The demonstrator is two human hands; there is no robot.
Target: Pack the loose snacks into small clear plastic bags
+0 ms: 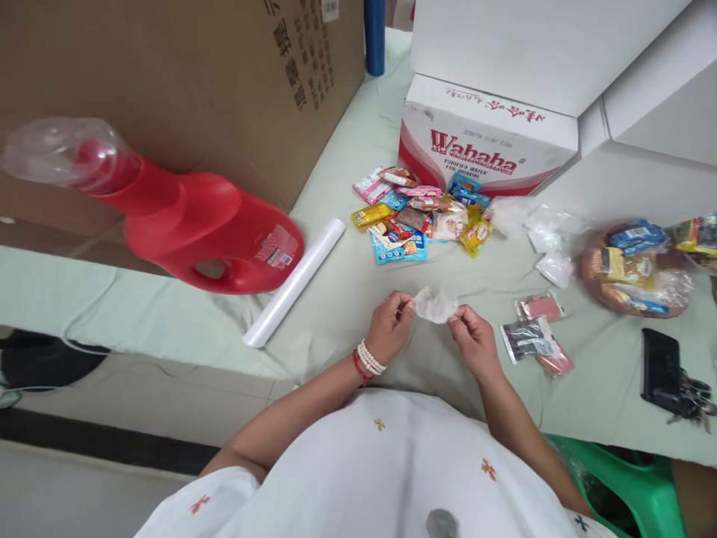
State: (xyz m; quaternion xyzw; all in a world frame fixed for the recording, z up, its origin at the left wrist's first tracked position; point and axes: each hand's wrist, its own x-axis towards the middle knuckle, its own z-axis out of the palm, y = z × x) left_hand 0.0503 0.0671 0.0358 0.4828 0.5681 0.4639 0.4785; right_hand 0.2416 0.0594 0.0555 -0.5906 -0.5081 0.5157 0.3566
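Note:
A small, thin, whitish crumpled plastic cover, partly see-through, is stretched between my two hands above the table. My left hand pinches its left edge between thumb and fingers; beads and a red cord circle that wrist. On the opposite edge, my right hand grips it the same way. Just beyond lies a pile of wrapped snacks. More crumpled clear plastic rests to the right of the pile. Several small flat packets lie to the right of my right hand.
Left stand a red jug with clear plastic over its top, a white roll and a large cardboard box. A Wahaba-style printed carton stands behind. Rightward are a snack-filled bowl, phone, keys and green stool.

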